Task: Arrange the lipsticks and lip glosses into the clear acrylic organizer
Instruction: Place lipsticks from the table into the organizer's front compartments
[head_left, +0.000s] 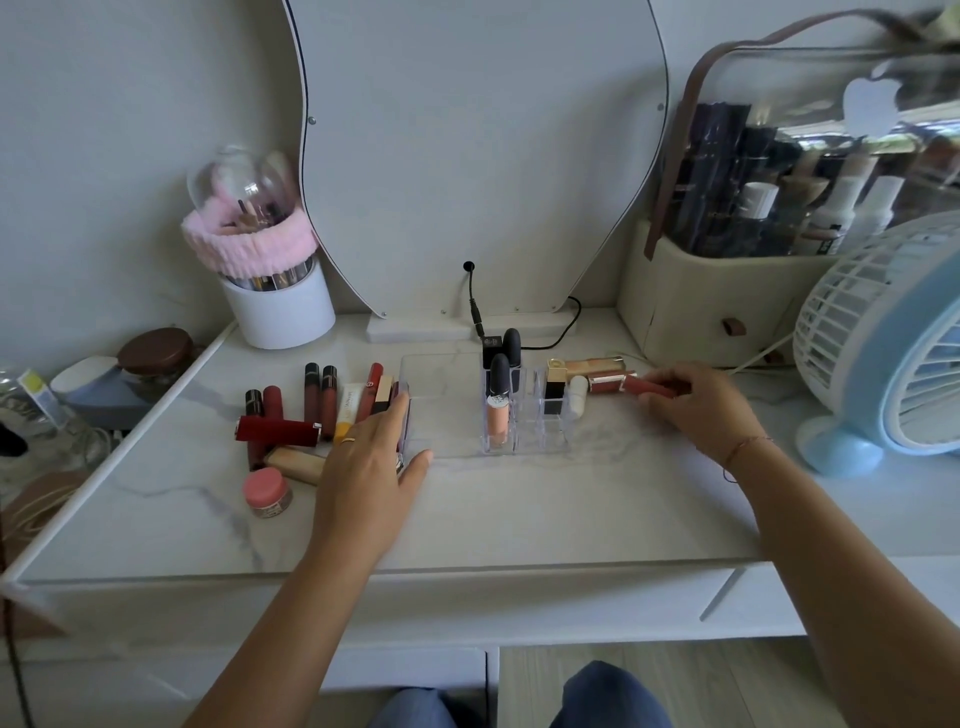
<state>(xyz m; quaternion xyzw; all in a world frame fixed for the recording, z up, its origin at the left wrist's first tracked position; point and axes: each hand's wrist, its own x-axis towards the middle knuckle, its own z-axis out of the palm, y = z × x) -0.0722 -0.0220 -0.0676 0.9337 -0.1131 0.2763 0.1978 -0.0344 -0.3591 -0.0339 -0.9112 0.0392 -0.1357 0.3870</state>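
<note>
Lipsticks (311, 410) and glosses lie heaped on a marble-look vanity top (519, 509) just left of the clear acrylic organizer (524, 415), most with their long axes running toward the mirror (483, 156), one dark red tube (278, 430) lying crosswise over them. A pink-lidded pot (266, 491) sits at the near end of the heap. The left hand (371, 467), fingers spread and flat, rests against the organizer's left wall, gripping nothing. Inside the organizer, a peach gloss (497, 410) with a grey cap and three dark-capped sticks stand upright in the middle and right cells; its left section lies open. Bare tabletop stretches from the organizer forward to the near edge. Right of the organizer, two glosses lie sideways, and the right hand (696, 405) pinches a red gloss tube (649, 387), long axis pointing left toward the organizer. A blue fan (883, 338) crowds the table's far right edge.
</note>
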